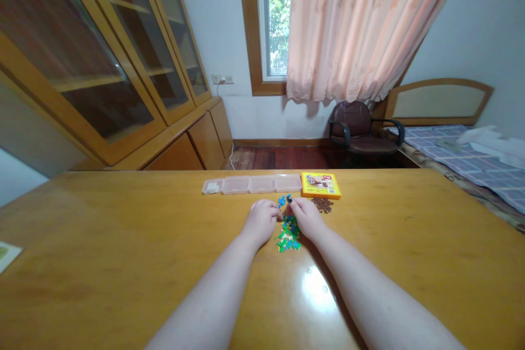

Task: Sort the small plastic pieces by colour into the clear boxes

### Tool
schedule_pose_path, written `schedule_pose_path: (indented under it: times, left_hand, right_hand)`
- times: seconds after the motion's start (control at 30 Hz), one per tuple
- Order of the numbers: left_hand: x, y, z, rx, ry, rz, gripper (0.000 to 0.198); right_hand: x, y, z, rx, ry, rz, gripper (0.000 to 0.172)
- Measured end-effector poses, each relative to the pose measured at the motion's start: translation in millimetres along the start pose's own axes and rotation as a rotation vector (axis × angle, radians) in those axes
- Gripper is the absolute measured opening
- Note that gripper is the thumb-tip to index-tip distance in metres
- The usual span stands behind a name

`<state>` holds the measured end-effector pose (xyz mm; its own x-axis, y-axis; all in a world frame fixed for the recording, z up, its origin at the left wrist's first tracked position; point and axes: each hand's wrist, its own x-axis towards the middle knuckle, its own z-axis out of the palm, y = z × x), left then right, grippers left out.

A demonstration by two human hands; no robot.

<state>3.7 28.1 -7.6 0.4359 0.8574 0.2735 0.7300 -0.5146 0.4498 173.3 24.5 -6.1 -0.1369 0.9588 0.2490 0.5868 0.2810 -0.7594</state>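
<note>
Both my hands rest on a wooden table (123, 240) near its far middle. My left hand (261, 220) is curled into a loose fist, its fingertips by a few blue small bricks (281, 200). My right hand (307, 215) is closed in a pinch on a tiny dark piece (289, 197). Between and just below the hands lies a pile of small green, yellow and blue bricks (289, 235). What the left fingers hold, if anything, is hidden.
A row of clear plastic compartment boxes (252, 184) and a yellow box (320, 185) lie beyond the hands, with a heap of brown pieces (322, 205) beside it. A paper corner (6, 254) sits at the left edge. Cabinet, chair and bed stand behind.
</note>
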Motion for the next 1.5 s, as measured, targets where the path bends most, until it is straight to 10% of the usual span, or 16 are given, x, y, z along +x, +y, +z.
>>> schedule_pose_path:
  times: [1.5]
  left_hand:
    - [0.1, 0.5, -1.0, -0.017, -0.025, -0.009, 0.034]
  right_hand:
    - [1.2, 1.5, -2.6, -0.084, 0.092, 0.139, 0.039]
